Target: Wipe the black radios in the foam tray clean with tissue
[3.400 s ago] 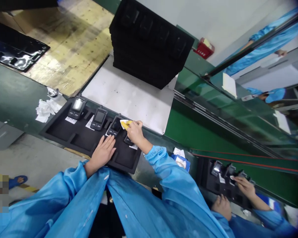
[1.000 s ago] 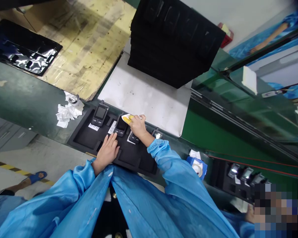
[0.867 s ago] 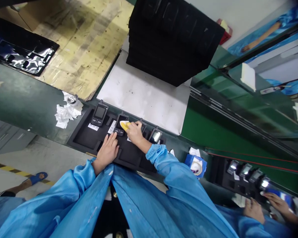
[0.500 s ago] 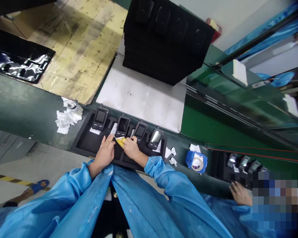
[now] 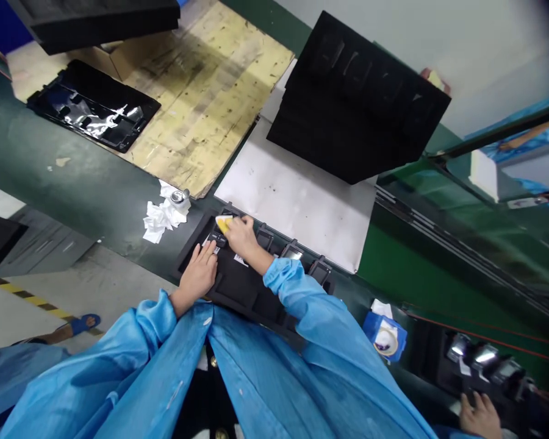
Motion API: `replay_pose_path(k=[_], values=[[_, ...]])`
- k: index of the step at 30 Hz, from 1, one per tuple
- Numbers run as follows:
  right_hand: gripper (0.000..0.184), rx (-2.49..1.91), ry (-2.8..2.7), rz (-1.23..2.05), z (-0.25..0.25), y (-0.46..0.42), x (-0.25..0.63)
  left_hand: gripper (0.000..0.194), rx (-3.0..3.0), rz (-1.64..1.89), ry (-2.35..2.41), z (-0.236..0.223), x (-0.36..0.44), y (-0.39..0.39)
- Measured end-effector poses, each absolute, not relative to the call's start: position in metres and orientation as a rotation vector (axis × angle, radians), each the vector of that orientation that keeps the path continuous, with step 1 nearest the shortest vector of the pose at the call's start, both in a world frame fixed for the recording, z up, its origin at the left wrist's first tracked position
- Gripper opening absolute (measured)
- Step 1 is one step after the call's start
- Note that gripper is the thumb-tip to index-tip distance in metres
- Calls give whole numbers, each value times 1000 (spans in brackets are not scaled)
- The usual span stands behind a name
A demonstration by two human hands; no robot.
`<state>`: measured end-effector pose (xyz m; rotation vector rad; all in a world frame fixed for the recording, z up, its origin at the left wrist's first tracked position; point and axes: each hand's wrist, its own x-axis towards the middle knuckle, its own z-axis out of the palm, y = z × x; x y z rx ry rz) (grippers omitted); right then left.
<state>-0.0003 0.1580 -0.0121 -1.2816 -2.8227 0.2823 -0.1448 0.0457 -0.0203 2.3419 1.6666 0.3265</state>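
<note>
Yellow covering shows at the fingertips of the right hand [image 5: 241, 236], which are bunched together and hold a white cloth [image 5: 221, 217] down against the upper part of a dark handheld device [image 5: 219, 239]. The device lies face up, just beyond the left hand [image 5: 199, 272] and to the left of the right palm. Its long axis slants a little: the near end, with the buttons, points toward the body, while the far end leans away and slightly right. The left hand is nearer the button end, its fingers extended, slightly parted and gripping nothing; the fingertips lie at or beside that end, though actual contact is hard to tell. The right hand comes in from the right, across the device's length, and hides much of the screen.

Around the device is a black tray [image 5: 238, 285], where a second device [image 5: 264, 240], a third device [image 5: 292, 250] and a fourth device [image 5: 320, 269] line up to the right. Farther left, crumpled tissues [image 5: 156, 224] lie on the green table [image 5: 114, 213].
</note>
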Motion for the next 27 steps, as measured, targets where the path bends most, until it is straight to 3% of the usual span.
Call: replay_pose_path(k=[3,8,14,19,27], values=[[26,-1096,-2926,326,-15,149,4,29,2334,332,1659,-23,-144,44],[28,-1397,-2812,199,-13,164,5,28,2323,321,1645,-24,-145,44],[26,-1166,-2927,293,-16,149,-2,28,2316,320,1650,-21,-144,43],[29,-1456,-2801,202,-10,177,10,26,2316,306,1663,-19,-143,44],[31,-1527,-2758,428,-24,131,19,28,2282,312,1644,-17,-145,47]])
